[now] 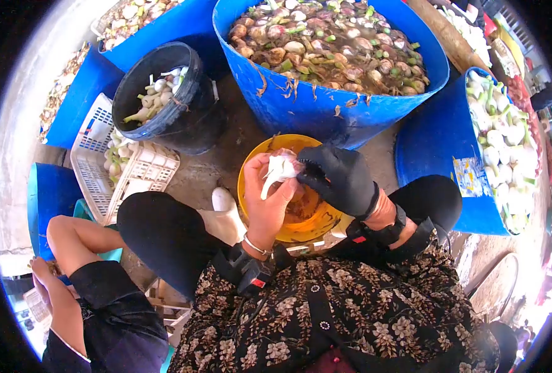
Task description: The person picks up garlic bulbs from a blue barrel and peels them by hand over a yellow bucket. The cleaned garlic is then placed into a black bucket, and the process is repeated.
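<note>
The left hand point(268, 202), bare, holds a garlic bulb point(281, 170) between thumb and fingers, and the right hand point(341, 180), black-gloved, closes on its other side. From here I see the bulb over the yellow bucket point(316, 232), near the big blue tub point(332, 105).

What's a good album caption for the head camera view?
Bare left hand, gloved right hand, and garlic between them, above a yellow bucket.
</note>
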`<state>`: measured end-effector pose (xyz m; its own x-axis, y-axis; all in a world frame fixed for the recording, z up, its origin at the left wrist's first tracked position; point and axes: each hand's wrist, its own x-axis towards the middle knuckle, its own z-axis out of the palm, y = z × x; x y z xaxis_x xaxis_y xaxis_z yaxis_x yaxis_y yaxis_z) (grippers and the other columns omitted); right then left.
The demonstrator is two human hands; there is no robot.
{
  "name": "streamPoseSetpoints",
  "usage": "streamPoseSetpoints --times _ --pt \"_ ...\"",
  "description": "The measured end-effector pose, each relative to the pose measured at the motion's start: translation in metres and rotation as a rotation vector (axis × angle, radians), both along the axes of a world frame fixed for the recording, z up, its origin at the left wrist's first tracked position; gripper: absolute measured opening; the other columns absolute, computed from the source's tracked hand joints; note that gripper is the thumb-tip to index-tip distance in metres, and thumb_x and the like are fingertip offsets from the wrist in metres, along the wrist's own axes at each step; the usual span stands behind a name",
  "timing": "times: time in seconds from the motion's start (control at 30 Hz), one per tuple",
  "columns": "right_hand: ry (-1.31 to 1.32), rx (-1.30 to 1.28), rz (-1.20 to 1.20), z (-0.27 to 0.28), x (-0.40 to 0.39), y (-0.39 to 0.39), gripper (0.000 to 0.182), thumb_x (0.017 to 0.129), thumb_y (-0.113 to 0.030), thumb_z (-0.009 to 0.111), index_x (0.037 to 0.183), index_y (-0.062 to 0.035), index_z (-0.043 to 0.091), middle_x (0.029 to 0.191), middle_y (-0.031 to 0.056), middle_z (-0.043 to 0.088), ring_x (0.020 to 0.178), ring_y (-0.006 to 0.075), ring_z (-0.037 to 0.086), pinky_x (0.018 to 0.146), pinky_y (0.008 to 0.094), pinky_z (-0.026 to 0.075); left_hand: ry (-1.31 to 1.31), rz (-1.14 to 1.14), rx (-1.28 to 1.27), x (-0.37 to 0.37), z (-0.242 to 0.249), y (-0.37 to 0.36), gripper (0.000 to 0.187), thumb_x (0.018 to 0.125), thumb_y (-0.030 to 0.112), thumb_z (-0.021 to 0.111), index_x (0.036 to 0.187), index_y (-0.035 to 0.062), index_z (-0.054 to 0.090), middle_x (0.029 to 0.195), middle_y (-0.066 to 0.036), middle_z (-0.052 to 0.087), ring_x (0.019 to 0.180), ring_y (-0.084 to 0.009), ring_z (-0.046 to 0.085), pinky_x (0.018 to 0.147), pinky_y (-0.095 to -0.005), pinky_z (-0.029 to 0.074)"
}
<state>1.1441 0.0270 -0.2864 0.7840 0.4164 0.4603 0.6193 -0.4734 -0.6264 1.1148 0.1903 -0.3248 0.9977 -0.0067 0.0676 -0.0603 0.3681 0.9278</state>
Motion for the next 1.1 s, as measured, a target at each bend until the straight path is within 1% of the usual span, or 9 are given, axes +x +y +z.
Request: streamPoseSetpoints --times 0.33,0.43,0.53,0.73,0.87,0.93,1.0,1.07,1.1 --pt "-0.27 -0.244 -0.002 -0.011 0.004 -0.002 0.013 0.076 -0.009 0.065 0.086 -0.0084 0.058 0.071 0.0083 0.06 0.062 0.0255 0.06 0.052 0.0337 0.048 -0.004 0.054 0.025 -0.001 -0.008 -0.009 0.047 0.079 -0.005 0.058 0.119 0.0032 0.034 0.115 -0.011 0.051 0.104 -0.0179 0.053 0.088 -0.0291 0.044" --pt "0.039 0.05 -0.111 -0.008 0.004 0.005 0.01 0.08 -0.016 0.058 0.086 -0.007 0.057 0.076 0.0099 0.061 0.063 0.0334 0.059 0.051 0.0394 0.046 0.044 0.013 -0.114 -0.002 -0.003 -0.012 0.048 0.08 -0.003 0.057 0.121 0.0031 0.034 0.114 -0.009 0.05 0.104 -0.0169 0.052 0.088 -0.0288 0.044" --pt "0.241 0.139 0.078 -0.005 0.007 0.006 0.011 0.083 -0.016 0.056 0.084 -0.0052 0.057 0.075 0.0094 0.06 0.061 0.0293 0.059 0.054 0.0382 0.047 0.015 -0.011 -0.126 -0.001 -0.004 -0.011 0.047 0.081 0.002 0.057 0.123 0.0029 0.034 0.111 -0.007 0.05 0.101 -0.0156 0.052 0.088 -0.028 0.043" --pt "1.049 0.931 0.09 -0.012 0.001 0.009 0.017 0.088 -0.024 0.057 0.092 -0.0076 0.057 0.073 0.0005 0.055 0.062 0.01 0.055 0.054 0.0269 0.048 0.066 -0.067 -0.157 -0.002 0.004 -0.008 0.049 0.08 0.009 0.056 0.124 0.0025 0.035 0.112 -0.007 0.05 0.101 -0.0163 0.052 0.087 -0.0291 0.044" --pt "0.954 0.862 -0.031 -0.018 0.002 0.008 0.015 0.088 -0.022 0.056 0.096 -0.0086 0.056 0.073 -0.0014 0.054 0.062 0.009 0.054 0.055 0.0232 0.048 0.029 -0.142 -0.151 0.0 0.003 -0.004 0.049 0.079 0.01 0.055 0.123 0.0035 0.036 0.113 -0.008 0.05 0.101 -0.0184 0.052 0.079 -0.0295 0.049" --pt "0.68 0.63 -0.046 -0.034 0.011 -0.003 0.015 0.089 -0.021 0.056 0.097 -0.0084 0.056 0.076 -0.0009 0.054 0.064 0.0096 0.054 0.057 0.0236 0.048 0.074 -0.243 -0.163 -0.004 0.013 0.002 0.049 0.077 0.005 0.056 0.122 0.0031 0.036 0.11 -0.006 0.048 0.1 -0.015 0.051 0.084 -0.0281 0.045" --pt "0.65 0.585 -0.017 -0.037 0.015 -0.01 0.018 0.087 -0.018 0.057 0.1 -0.0059 0.055 0.081 0.0012 0.055 0.069 0.0111 0.055 0.06 0.0251 0.048 0.068 -0.279 -0.128 -0.006 0.017 0.005 0.051 0.076 0.001 0.057 0.122 0.0034 0.036 0.108 -0.005 0.048 0.099 -0.0132 0.05 0.086 -0.0273 0.042" --pt "0.859 0.725 0.059 -0.009 0.015 -0.012 0.025 0.083 -0.014 0.061 0.103 -0.0011 0.054 0.088 0.0049 0.056 0.076 0.0137 0.056 0.063 0.0279 0.048 0.006 -0.248 -0.05 -0.005 0.017 0.005 0.053 0.074 -0.002 0.057 0.122 0.0043 0.036 0.108 -0.005 0.048 0.1 -0.0129 0.049 0.086 -0.0269 0.041" --pt "0.819 0.74 0.216 -0.004 0.014 -0.009 0.032 0.08 -0.016 0.066 0.105 -0.0021 0.053 0.091 0.0069 0.056 0.078 0.0168 0.059 0.063 0.0287 0.049 -0.05 -0.21 -0.036 -0.001 0.012 0.004 0.055 0.072 -0.005 0.056 0.123 0.0055 0.035 0.107 -0.005 0.047 0.098 -0.0125 0.049 0.085 -0.0261 0.041"
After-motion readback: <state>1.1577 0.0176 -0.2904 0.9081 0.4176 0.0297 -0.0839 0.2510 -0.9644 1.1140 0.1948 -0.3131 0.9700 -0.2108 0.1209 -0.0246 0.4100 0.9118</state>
